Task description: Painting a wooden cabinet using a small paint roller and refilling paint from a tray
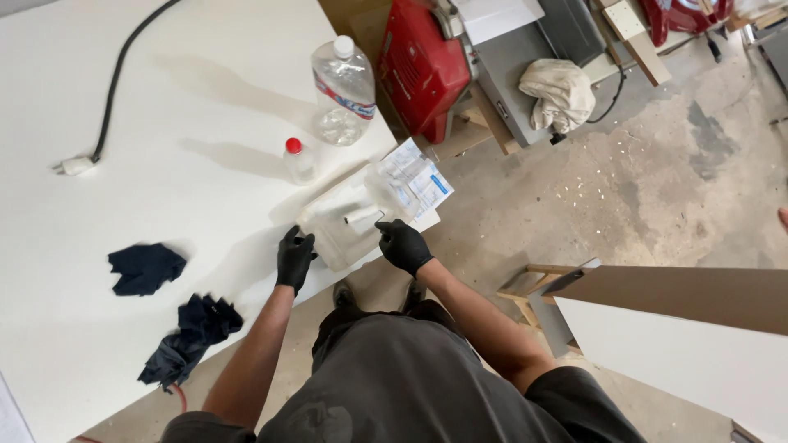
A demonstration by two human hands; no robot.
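Over a dusty workshop floor, at the white table's (164,107) near edge, both black-gloved hands clamp a translucent plastic jug (349,221), left hand (294,256) bracing its base, right hand (402,244) gripping near its handle to steady it.

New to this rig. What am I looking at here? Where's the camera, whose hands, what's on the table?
There is one view, from a camera worn on the person's head, looking down. Both hands wear black gloves. The left hand and right hand grip a translucent plastic jug lying at the edge of a white table. Also on the table are a large clear bottle, a small red-capped bottle, two dark rags, and a black cable. Below is a concrete floor.
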